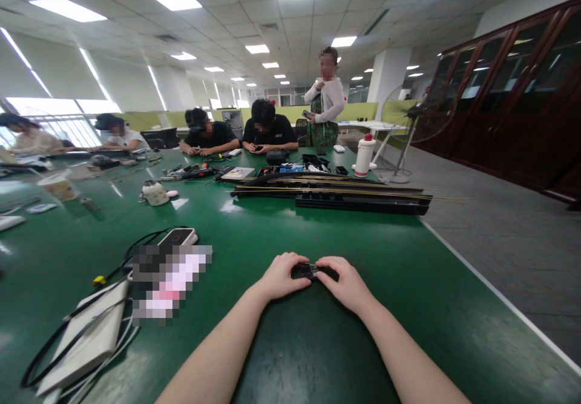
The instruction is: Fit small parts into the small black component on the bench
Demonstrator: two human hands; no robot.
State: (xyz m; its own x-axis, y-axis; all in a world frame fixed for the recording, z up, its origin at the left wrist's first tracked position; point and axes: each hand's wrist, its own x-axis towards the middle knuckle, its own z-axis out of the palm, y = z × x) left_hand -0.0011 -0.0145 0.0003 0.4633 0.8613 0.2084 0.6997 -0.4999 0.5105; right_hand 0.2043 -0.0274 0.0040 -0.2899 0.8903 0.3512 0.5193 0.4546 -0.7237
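Close above the green table (281, 228), my left hand (284, 277) and my right hand (342, 280) face each other. Between them is a small black part (305, 271) with a lighter, metallic-looking middle; it is too small to name its kind. My left thumb and fingers are closed on its left end. On the right end, my right thumb and fingertips pinch it. The fingers cover its two ends.
Long black strips (363, 202) with thin brass-coloured rods lie across the table ahead. To my left are a white box (86, 337), looped cables and a phone (177, 237). A white bottle (364, 157) stands at the back right. Several people are around the table.
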